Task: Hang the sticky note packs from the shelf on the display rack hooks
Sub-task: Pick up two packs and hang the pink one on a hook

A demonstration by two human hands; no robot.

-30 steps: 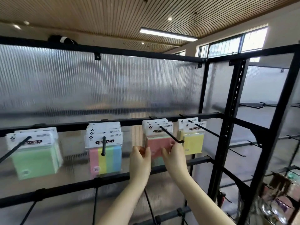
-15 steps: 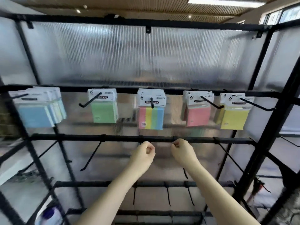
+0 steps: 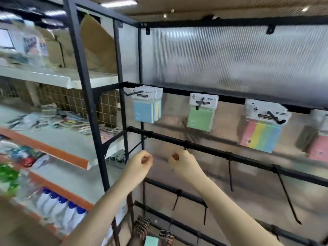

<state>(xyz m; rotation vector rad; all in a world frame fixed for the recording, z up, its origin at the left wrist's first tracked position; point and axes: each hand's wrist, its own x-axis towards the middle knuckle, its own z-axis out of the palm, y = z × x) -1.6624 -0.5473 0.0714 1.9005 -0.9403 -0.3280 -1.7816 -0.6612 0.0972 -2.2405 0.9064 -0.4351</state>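
Already, 4 black wire hooks carry pastel sticky note packs; both hands are curled, empty; more likely remain on the grey shelf.

Both bare forearms reach up and forward, the left hand and right hand side by side, slightly apart, each curled into a loose fist holding nothing.

Cardboard box on top left shelf. White bottles with blue caps on lowest shelf. Ceiling light lit.
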